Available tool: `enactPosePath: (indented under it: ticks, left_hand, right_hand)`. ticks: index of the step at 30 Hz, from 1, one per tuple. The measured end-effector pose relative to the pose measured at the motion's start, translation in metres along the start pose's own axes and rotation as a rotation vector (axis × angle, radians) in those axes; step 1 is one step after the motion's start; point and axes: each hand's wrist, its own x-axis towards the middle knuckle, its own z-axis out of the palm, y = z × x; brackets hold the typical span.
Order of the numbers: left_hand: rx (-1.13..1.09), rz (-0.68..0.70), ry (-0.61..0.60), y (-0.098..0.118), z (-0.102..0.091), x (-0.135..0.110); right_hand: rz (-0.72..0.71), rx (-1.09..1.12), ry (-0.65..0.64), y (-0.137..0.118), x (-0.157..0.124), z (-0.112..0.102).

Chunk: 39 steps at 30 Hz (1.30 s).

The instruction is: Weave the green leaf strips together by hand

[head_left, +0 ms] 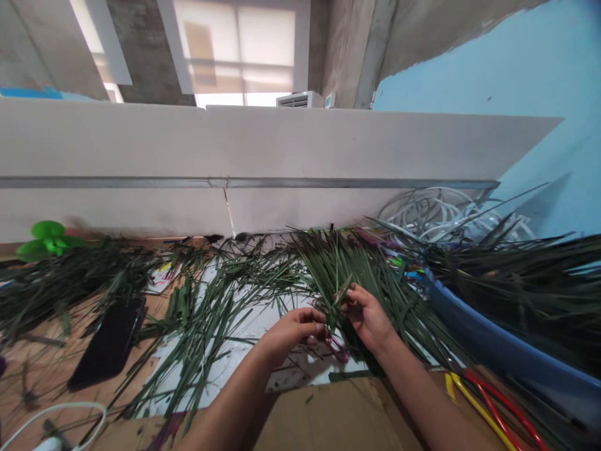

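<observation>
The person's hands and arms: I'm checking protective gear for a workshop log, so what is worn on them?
The left hand and right hand are bare, with no gloves. The left forearm and right forearm show no sleeves, watches or bracelets. Small rings would be hard to make out.

free passage exists in the air above the left hand (291, 335) and right hand (369, 316), toward the white plastered wall (235, 147). obstructions: curved blue plastic tub (498, 341) to the right, loose green palm-leaf strips (206, 326) to the left, pink-handled scissors (335, 347) directly below both hands.
</observation>
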Motion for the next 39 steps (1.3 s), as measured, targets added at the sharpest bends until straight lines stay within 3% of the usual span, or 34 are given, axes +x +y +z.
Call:
enactPosePath:
  ticks: [15, 23, 27, 31, 36, 39]
  left_hand:
    - [0.136, 0.048, 0.078, 0.01, 0.005, -0.005]
    - [0.285, 0.255, 0.262, 0.02, 0.016, -0.008]
    - [0.398, 0.359, 0.269, 0.013, 0.018, -0.003]
    - [0.521, 0.38, 0.383, 0.003, 0.018, 0.001]
    - [0.417, 0.344, 0.464, -0.002, 0.012, 0.008]
    - [0.33, 0.319, 0.439, -0.002, 0.007, 0.011]
  right_hand:
    - [0.031, 0.006, -0.037, -0.01, -0.006, 0.005]
    - [-0.037, -0.044, -0.007, -0.002, -0.001, 0.003]
    - [-0.029, -0.118, -0.009, 0.002, -0.002, 0.004]
    - [-0.001, -0.192, -0.025, 0.009, -0.005, 0.005]
    - [0.045, -0.322, -0.071, 0.015, -0.009, 0.008]
    - [0.026, -0.432, -0.081, 0.017, -0.008, 0.007]
